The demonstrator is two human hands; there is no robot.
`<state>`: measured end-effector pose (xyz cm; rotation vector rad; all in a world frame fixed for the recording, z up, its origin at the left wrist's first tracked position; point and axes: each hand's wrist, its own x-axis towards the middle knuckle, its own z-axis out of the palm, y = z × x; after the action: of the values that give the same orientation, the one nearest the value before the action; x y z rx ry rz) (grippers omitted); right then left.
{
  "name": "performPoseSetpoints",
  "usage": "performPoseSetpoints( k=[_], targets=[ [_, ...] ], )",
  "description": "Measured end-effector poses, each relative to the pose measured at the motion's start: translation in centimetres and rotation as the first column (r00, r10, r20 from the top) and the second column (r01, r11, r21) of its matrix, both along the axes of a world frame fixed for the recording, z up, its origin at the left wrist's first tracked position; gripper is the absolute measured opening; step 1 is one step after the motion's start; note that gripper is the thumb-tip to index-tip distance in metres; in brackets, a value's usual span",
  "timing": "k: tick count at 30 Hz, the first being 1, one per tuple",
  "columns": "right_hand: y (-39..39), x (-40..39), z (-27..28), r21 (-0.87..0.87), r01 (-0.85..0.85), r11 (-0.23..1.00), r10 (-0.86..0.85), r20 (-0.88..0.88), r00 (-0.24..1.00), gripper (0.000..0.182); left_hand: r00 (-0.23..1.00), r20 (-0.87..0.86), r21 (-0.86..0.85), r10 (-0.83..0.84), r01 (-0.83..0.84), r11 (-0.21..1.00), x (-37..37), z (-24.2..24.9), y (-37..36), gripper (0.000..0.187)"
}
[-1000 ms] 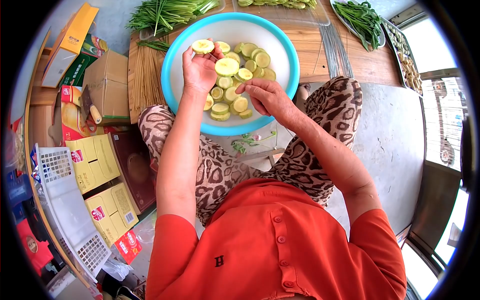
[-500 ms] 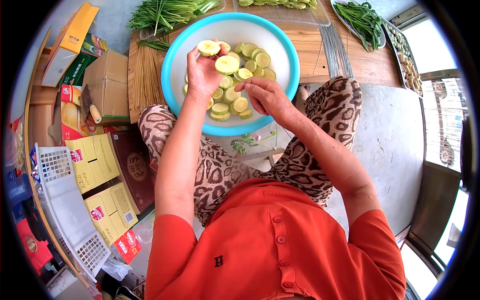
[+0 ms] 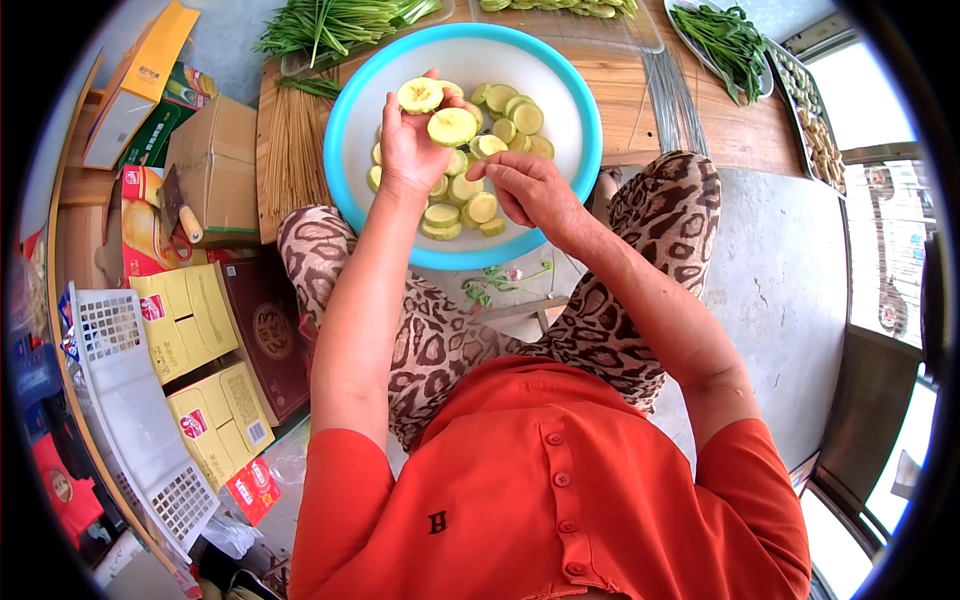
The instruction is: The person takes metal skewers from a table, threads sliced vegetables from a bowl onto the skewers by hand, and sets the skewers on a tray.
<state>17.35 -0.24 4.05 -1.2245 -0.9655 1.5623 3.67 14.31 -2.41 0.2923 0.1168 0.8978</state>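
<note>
My left hand [image 3: 412, 150] is raised over a white basin with a blue rim [image 3: 337, 150], its fingers closed round pale green zucchini slices. One held slice [image 3: 420, 95] rests at the fingertips, and another held slice [image 3: 452, 127] faces me beside the palm. Just to the right, my right hand [image 3: 530, 188] is pinched shut, thumb against forefinger, pointing toward these slices. Whatever thin thing it grips is too small to make out. Below both hands, several loose zucchini slices [image 3: 481, 207] lie in the basin, partly hidden by my left hand and wrist.
Thin wooden sticks [image 3: 292, 150] lie left of the basin, metal skewers [image 3: 672, 100] to its right. Green stalks [image 3: 330, 30] and a plate of leafy greens [image 3: 720, 45] are behind. Boxes [image 3: 215, 165], a knife [image 3: 182, 208] and a white plastic basket [image 3: 135, 410] stand at left.
My left hand has turned slightly, and the held slices have shifted a little with it. The right hand stays pinched in nearly the same place.
</note>
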Motion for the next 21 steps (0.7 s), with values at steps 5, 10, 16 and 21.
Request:
performPoseSetpoints(
  k=[5, 10, 16, 21],
  targets=[
    [0.0, 0.0, -0.1, 0.010, -0.005, 1.000, 0.005, 0.005, 1.000, 0.025, 0.999, -0.036, 0.002, 0.004, -0.004, 1.000, 0.0, 0.5, 0.0, 0.047],
    [-0.1, -0.2, 0.1, 0.004, -0.003, 1.000, 0.003, 0.034, 0.999, 0.027, 0.997, -0.076, 0.001, 0.009, -0.009, 1.000, 0.1, 1.1, -0.4, 0.046],
    [0.0, -0.4, -0.1, 0.013, 0.016, 1.000, -0.016, 0.021, 1.000, 0.027, 0.996, -0.092, 0.000, 0.004, -0.004, 1.000, 0.4, 1.4, -0.8, 0.045],
    [0.2, -0.7, -1.1, 0.075, 0.026, 0.997, -0.030, 0.058, 0.998, 0.025, 0.993, -0.116, -0.010, 0.023, -0.024, 1.000, 0.4, 1.7, -1.0, 0.044]
  ],
)
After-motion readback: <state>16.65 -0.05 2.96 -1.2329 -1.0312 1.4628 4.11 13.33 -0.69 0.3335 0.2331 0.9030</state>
